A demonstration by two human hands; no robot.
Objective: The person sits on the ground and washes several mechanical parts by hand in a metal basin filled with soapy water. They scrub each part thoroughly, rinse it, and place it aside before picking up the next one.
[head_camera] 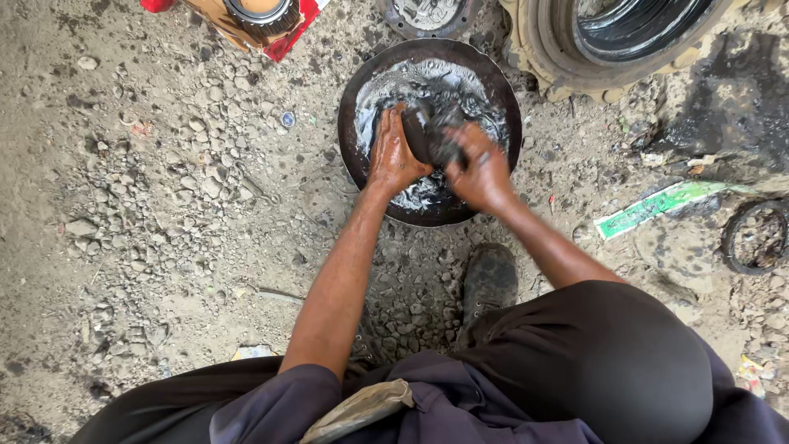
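A dark, greasy round part (431, 131), prob. a bearing, is gripped betw. both hands: the left hand (393, 154) is pressed flat against its left side w/ fingers curled over the top, and the right hand (479, 168) is wrapped round its right side, fingers closed on it and slightly blurred. The part is held just above the middle of a round dark metal pan (353, 99), which is filled w/ a grey, oily liquid (411, 78) and is set on the gravel ground (164, 205). A dusty black boot (489, 278) is seen just below the pan, near its rim. At the top right, close to the pan, a large worn gear-like ring (546, 49) is seen. A red and brown carton (288, 33) w/ a ring on it lies top left; a green strip (657, 204) lies well right of the pan.
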